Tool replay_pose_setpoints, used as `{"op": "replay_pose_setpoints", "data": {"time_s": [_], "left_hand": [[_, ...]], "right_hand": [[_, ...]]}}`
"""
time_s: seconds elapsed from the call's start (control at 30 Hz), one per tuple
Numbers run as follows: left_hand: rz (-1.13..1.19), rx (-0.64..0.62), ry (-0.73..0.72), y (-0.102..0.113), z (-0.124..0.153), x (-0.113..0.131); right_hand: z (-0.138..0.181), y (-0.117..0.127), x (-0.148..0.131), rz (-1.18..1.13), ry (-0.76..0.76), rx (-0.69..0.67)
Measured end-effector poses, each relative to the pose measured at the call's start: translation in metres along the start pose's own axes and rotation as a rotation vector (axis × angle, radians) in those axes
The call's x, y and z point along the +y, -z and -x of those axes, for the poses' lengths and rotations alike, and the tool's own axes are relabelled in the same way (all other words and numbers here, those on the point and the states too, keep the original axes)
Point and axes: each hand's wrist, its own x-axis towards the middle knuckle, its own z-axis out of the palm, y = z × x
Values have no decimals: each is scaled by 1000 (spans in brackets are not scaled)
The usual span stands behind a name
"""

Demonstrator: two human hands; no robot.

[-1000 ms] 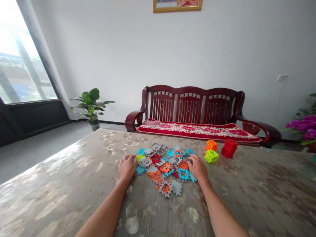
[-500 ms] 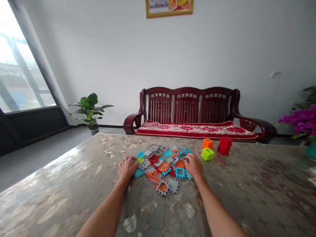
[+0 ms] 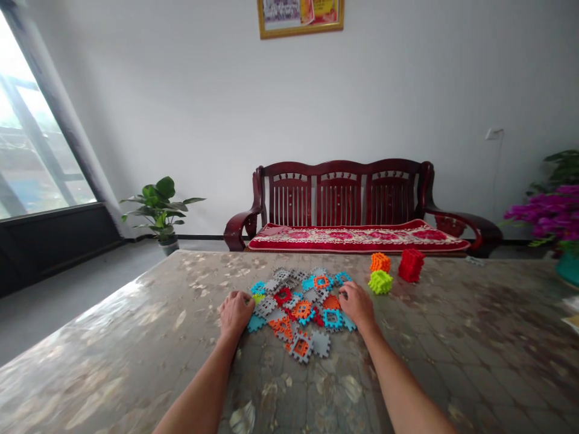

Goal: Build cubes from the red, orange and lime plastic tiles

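A loose pile of flat interlocking plastic tiles (image 3: 289, 310) with toothed edges lies on the table in front of me, in grey, orange, blue, red and lime. My left hand (image 3: 236, 310) rests at the pile's left edge beside a lime tile (image 3: 258, 298) and a dark teal tile (image 3: 256, 323). Its fingers are loosely bent, and I see nothing held. At the right edge, my right hand (image 3: 357, 303) lies next to an orange tile (image 3: 332, 302) and a blue tile (image 3: 343, 278). Its fingers curl loosely with no tile visible in them; the palm side is hidden.
Right of the pile stand an orange block (image 3: 380, 261), a lime block (image 3: 380, 282) and a red block (image 3: 411, 266) built from tiles. A patterned cloth covers the table (image 3: 181, 337). Beyond it are a wooden bench (image 3: 339, 202), a potted plant (image 3: 163, 208) and purple flowers (image 3: 545, 217).
The camera view has shifted slightly. Both hands stay at the two sides of the pile, and the tiles and built blocks keep their arrangement.
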Motion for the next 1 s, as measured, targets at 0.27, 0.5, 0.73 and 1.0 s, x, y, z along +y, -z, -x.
{"op": "replay_pose_setpoints", "data": {"time_s": [0.27,0.5,0.73,1.0], "left_hand": [[69,46,17,-1,-1,-5],[201,95,40,-1,1,-7],[261,103,45,-1,0,-9],[261,100,78,3,-2,-11]], "right_hand": [[0,0,0,-11,-9,-16],[-1,-3,2,1,-18,-7],[0,-4,3,-1,-14,8],[0,-2,1,15,2,20]]}}
